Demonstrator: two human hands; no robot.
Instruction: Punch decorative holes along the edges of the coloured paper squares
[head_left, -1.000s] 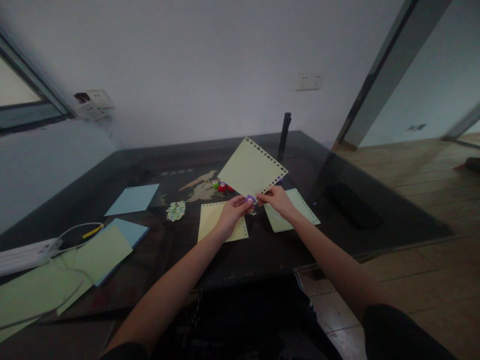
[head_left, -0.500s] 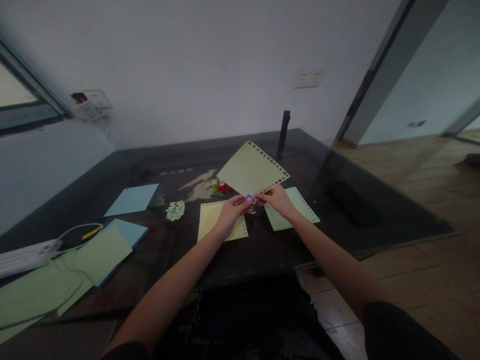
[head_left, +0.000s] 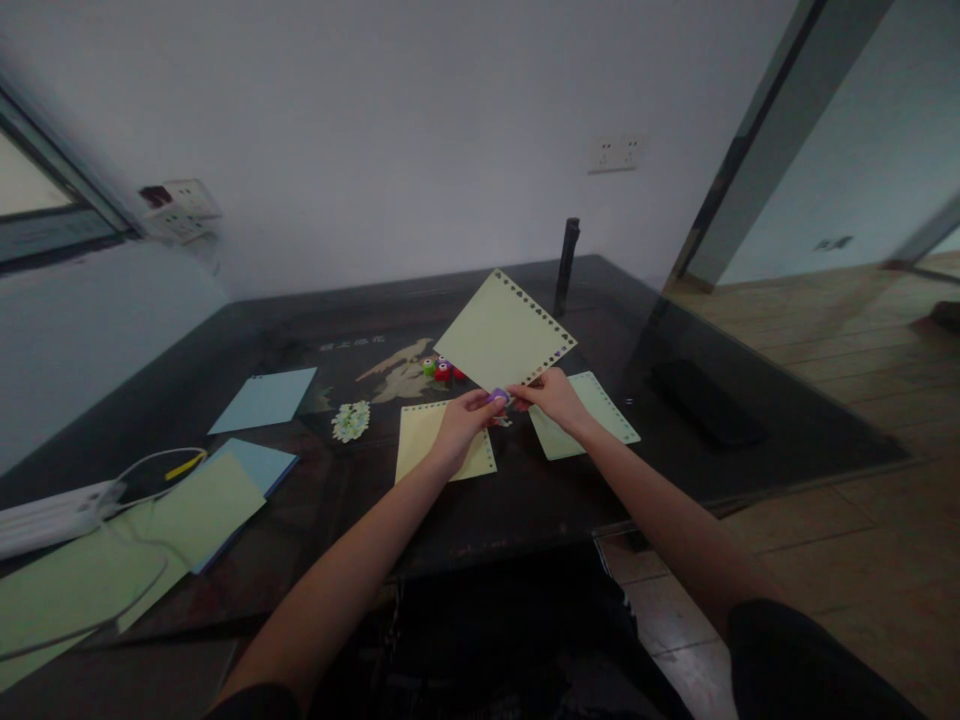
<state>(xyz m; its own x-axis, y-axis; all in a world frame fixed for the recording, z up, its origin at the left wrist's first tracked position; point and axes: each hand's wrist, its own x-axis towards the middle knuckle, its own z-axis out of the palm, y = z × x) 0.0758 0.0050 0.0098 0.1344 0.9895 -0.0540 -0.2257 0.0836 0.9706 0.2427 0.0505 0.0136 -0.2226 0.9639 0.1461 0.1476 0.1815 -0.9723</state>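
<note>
My left hand (head_left: 466, 425) is closed round a small purple paper punch (head_left: 499, 397), set at the near corner of a pale yellow paper sheet (head_left: 504, 335). The sheet is held up at a tilt above the table, and a row of dark punched holes runs along its right edge. Pinching that edge close to the punch is my right hand (head_left: 551, 395). Under my left wrist lies another yellow sheet (head_left: 420, 435) with punched edges. A pale green punched sheet (head_left: 585, 415) lies partly under my right hand. Small red and green punches (head_left: 441, 370) stand behind the raised sheet's left corner.
The dark table (head_left: 337, 560) carries a pile of pale cut-outs (head_left: 351, 421), a blue sheet (head_left: 266, 398), stacked green paper (head_left: 217, 510) and a white power strip (head_left: 56, 515) with a cable at left. A black upright object (head_left: 568, 265) and a dark flat case (head_left: 705, 405) are at right.
The raised sheet's far corner has tipped slightly upward. Both hands stay in nearly the same place, with the purple punch still at the near corner.
</note>
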